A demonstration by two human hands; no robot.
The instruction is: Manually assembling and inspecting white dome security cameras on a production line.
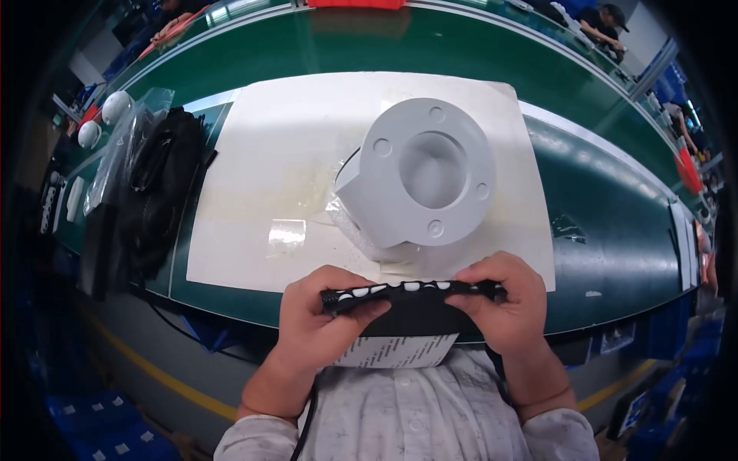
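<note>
My left hand (317,313) and my right hand (509,301) each pinch one end of a black textured strip (390,293) with white oval patches along it. The strip is held level between them, close to my body at the table's near edge. Below its middle hangs a black flap (415,316), and under that a white printed sheet (396,351); how these join the strip is hidden. Just beyond my hands is a light grey round housing (480,154) with a wide ring face, a bowl-shaped hollow and a pointed side. Clear wrap shows at its lower left.
The housing rests on a large white board (261,146) over a green table (607,223). Black fabric pieces (165,184) and clear plastic bags (115,157) lie at the left, near white round parts (117,107). Other people work beyond the table.
</note>
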